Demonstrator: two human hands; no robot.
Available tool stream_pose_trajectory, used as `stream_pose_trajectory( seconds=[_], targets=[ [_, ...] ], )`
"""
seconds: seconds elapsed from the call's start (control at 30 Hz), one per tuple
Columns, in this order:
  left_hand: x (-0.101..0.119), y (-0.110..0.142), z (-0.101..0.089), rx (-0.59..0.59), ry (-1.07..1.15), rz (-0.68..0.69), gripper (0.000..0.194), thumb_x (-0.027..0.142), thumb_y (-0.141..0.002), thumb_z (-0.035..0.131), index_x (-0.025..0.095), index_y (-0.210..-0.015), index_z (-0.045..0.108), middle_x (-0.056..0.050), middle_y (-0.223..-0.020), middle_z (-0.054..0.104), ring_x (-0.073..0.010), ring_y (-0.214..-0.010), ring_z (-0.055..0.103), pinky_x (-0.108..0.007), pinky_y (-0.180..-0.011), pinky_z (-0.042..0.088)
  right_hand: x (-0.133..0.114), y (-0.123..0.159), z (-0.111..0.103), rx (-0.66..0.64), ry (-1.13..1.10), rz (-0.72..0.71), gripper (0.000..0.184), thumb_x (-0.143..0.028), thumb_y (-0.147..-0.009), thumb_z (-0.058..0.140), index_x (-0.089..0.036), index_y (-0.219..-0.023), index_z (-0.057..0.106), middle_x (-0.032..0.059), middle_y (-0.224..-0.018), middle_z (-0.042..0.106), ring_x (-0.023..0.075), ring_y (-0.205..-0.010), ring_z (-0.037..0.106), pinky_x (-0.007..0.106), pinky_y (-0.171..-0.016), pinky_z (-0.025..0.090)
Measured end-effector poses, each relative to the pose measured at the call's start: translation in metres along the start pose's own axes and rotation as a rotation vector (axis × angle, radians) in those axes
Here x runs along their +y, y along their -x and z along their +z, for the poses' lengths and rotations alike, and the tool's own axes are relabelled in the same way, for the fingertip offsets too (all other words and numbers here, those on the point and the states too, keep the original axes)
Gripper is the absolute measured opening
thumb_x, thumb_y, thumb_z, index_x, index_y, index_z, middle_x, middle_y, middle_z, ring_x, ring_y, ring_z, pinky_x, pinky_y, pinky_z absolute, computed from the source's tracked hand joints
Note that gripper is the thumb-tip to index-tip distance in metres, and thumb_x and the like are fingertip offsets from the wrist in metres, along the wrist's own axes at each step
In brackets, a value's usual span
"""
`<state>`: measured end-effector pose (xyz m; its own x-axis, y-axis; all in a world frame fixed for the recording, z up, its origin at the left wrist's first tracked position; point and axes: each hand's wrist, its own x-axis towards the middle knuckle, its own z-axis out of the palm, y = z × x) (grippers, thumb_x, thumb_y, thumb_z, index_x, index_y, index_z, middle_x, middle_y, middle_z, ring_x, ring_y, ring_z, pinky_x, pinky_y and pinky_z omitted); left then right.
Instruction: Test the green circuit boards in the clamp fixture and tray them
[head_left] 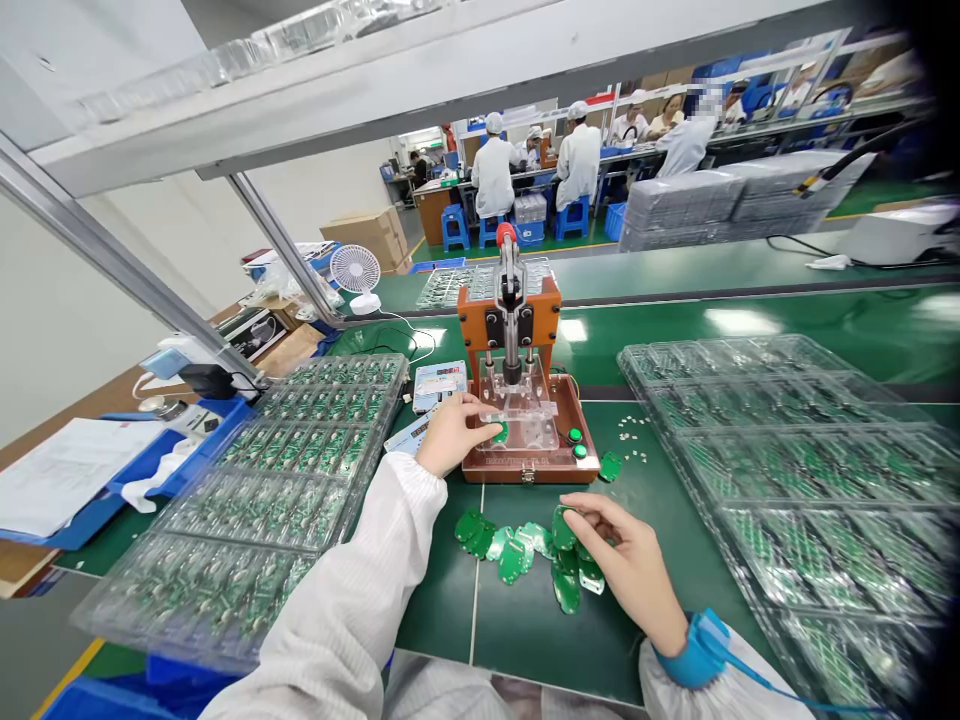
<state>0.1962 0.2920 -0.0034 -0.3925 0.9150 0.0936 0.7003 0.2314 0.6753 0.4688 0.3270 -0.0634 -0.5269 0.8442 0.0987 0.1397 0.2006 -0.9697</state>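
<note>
At the clear plate of the orange-framed press fixture [531, 462], my left hand [452, 436] pinches a small green circuit board [499, 432] between thumb and fingers. Whether that board rests in the plate I cannot tell. Lower right, my right hand [622, 550] has its thumb and fingers closed on another green circuit board [561, 530], over a loose pile of green boards [513, 556] on the bench. A blue wrist strap [694, 648] circles my right wrist. One single board [610, 466] lies beside the fixture's right corner.
Clear trays of boards stand at left [315, 470] and right [780, 470]. The fixture's red-knobbed lever [507, 238] rises over its base. Small white bits [632, 437] lie to its right. A white fan [355, 272] stands behind left; an overhead shelf [420, 100] crosses above. People work beyond.
</note>
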Motion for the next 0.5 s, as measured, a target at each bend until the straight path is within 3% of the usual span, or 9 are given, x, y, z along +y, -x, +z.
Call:
stream_pose_trajectory(
  seconds=[0.17,0.3,0.43,0.5],
  targets=[
    [0.004,-0.003,-0.006,-0.036,-0.139,0.042,0.026,0.036,-0.088,0.076,0.024,-0.111,0.080,-0.010,-0.116,0.063,-0.0315,-0.114,0.057,-0.046,-0.102,0.044,-0.011,-0.003,0.000,-0.018,0.045,0.004,0.034,-0.053,-0.087,0.067,-0.022,-0.093,0.079,0.0022,-0.073,0.070,0.0125,-0.055,0.052,0.025,-0.053,0.045],
    [0.002,-0.001,-0.005,-0.016,-0.225,0.117,0.027,0.037,-0.090,0.074,0.024,-0.112,0.080,-0.009,-0.114,0.063,-0.0321,-0.111,0.057,-0.047,-0.100,0.045,-0.028,-0.023,-0.009,0.000,0.126,-0.059,0.033,-0.053,-0.088,0.066,-0.022,-0.094,0.078,0.0031,-0.082,0.074,0.0122,-0.055,0.051,0.026,-0.054,0.044],
    [-0.008,0.008,0.010,0.099,-0.127,0.144,0.028,0.035,-0.091,0.072,0.024,-0.117,0.077,-0.009,-0.114,0.063,-0.0305,-0.111,0.057,-0.047,-0.101,0.046,-0.036,-0.068,-0.011,0.044,0.127,-0.116,0.039,-0.057,-0.085,0.066,-0.020,-0.093,0.076,0.0071,-0.089,0.076,0.0163,-0.065,0.059,0.031,-0.063,0.050],
    [-0.015,0.015,0.019,0.220,0.004,0.163,0.032,0.035,-0.094,0.068,0.025,-0.124,0.073,-0.009,-0.120,0.062,-0.0297,-0.118,0.056,-0.046,-0.106,0.044,-0.035,-0.092,-0.006,0.045,0.122,-0.132,0.044,-0.060,-0.084,0.065,-0.019,-0.093,0.075,0.0084,-0.088,0.076,0.0185,-0.068,0.062,0.032,-0.066,0.052]
  ],
)
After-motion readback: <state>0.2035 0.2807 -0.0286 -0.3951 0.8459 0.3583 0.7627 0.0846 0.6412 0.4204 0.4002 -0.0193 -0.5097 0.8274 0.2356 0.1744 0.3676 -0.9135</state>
